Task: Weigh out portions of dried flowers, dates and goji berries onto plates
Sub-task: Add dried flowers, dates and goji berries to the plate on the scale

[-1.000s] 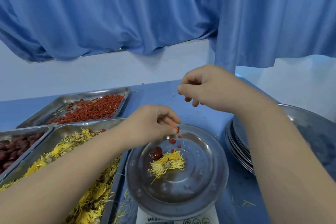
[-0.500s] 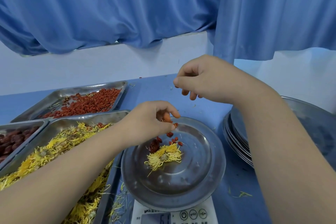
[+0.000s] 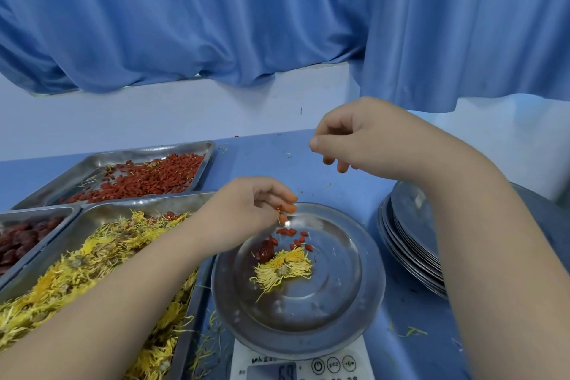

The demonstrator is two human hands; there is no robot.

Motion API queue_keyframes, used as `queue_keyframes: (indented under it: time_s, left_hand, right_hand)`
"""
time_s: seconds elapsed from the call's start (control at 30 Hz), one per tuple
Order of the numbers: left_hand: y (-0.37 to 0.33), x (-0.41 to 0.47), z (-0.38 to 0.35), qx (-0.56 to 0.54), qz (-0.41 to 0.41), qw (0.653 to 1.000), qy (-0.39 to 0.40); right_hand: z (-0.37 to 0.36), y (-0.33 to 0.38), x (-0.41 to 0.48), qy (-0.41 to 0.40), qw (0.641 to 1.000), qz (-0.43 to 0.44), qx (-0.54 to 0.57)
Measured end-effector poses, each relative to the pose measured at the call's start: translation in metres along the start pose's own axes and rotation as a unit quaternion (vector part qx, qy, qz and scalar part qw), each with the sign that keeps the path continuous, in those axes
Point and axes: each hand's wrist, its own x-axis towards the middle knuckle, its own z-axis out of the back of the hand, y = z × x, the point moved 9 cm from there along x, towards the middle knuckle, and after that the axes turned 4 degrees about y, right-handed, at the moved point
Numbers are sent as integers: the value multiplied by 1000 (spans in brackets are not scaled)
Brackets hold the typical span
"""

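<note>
Pinching goji berries (image 3: 280, 209), left hand (image 3: 246, 210) hovered over the steel plate (image 3: 354, 296) on the scale (image 3: 308, 364), frame centre-bottom; chrysanthemum (image 3: 285, 267), date (image 3: 265, 251) lay there. Right hand (image 3: 354, 139) loosely curled, apparently empty.

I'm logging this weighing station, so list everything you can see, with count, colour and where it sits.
Plate: one, steel, on the scale; holds a yellow dried flower, one dark red date, several red goji berries.
Scale: one, white, bottom edge, under the plate.
Goji tray: one, steel, red berries, far left.
Flower tray: one, steel, yellow flowers, near left.
Date tray: one, steel, dark red dates, left edge.
Plate stack: steel, count unclear, right.
Table: blue.
Curtains: blue, behind.
Left hand: pinching goji berries over the plate.
Right hand: raised, curled beyond the plate.
</note>
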Motion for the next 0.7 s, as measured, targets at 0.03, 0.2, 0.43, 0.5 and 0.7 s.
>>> queue_keyframes:
  time_s: [0.03,0.2,0.43,0.5,0.7]
  left_hand:
    - [-1,-1,1,6,-3,1000,-10]
    - [-7,-5,6,-2,-6,998,-58]
    - [-7,-12,6,36,29,997,-63]
    - [-3,-14,2,37,42,997,-52]
    - [2,-19,-3,-40,51,995,-80]
  right_hand:
    - [2,1,-2,-3,1000,0,-9]
    - [12,14,-14,-46,998,16,-29]
    - [-3,4,-60,-64,996,11,-60]
    - [-13,-6,-79,-60,996,9,-69]
    - [-49,-24,-126,-65,995,39,-61]
